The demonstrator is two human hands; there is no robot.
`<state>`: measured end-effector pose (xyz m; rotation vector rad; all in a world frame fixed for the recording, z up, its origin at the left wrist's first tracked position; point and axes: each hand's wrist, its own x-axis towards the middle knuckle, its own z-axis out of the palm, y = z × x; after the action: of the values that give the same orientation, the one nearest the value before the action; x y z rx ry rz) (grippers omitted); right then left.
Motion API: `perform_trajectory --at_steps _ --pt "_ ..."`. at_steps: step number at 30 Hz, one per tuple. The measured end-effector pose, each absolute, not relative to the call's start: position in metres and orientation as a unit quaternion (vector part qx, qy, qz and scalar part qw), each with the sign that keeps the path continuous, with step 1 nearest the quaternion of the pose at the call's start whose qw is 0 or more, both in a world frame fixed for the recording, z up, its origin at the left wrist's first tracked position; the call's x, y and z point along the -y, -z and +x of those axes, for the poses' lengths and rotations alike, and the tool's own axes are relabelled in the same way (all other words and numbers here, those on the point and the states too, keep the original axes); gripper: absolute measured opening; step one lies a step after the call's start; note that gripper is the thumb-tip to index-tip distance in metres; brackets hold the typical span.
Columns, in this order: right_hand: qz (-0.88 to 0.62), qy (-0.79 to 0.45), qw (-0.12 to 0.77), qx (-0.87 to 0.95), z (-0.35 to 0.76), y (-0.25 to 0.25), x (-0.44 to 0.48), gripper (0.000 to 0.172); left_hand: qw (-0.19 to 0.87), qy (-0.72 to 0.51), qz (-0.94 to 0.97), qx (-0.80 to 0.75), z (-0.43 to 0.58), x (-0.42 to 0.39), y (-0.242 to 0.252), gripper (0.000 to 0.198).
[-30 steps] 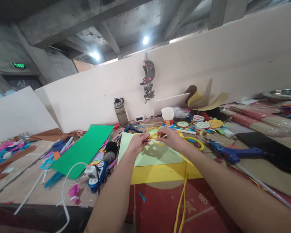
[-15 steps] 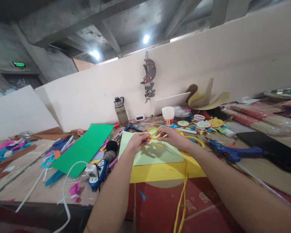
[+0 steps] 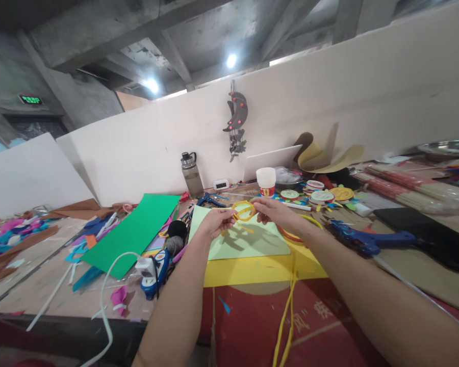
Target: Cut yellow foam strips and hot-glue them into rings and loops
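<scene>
A small yellow ring (image 3: 245, 203), apparently wound from cord or strip, is held up over a pale green sheet (image 3: 252, 247). My left hand (image 3: 219, 222) pinches its left side, and a short yellow tail hangs below it. At the ring's right edge the thumb and fingers of my right hand (image 3: 272, 210) are closed on it. Under the green sheet lies a yellow sheet (image 3: 245, 273). Long yellow cord (image 3: 288, 311) runs down over the front edge, and more rings lie partly hidden beneath my right wrist.
To the right lie a blue glue gun (image 3: 375, 240) and a black slab (image 3: 421, 237). A water bottle (image 3: 192, 176) and a paper cup (image 3: 266, 181) stand behind. On the left are green foam sheet (image 3: 137, 229), a power strip (image 3: 155, 275) and its white cable (image 3: 103, 300).
My right hand has shifted slightly right, from over the ring to its right edge, so more of the ring shows. My left hand keeps its pinch in nearly the same place.
</scene>
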<state>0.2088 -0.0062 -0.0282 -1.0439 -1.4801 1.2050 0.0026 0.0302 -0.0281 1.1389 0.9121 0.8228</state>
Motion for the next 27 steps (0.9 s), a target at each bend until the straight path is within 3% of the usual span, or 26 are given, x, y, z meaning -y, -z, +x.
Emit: perform_trajectory --at_steps 17,27 --pt "-0.398 -0.612 0.506 0.460 0.2058 0.0296 0.0085 0.016 0.657 -0.375 0.515 -0.403 0.0081 -0.0265 0.0280 0.016" --pt "-0.346 -0.637 0.539 0.429 0.1993 0.0317 0.0095 0.017 0.655 -0.380 0.513 -0.404 0.0118 -0.0231 0.0269 0.015"
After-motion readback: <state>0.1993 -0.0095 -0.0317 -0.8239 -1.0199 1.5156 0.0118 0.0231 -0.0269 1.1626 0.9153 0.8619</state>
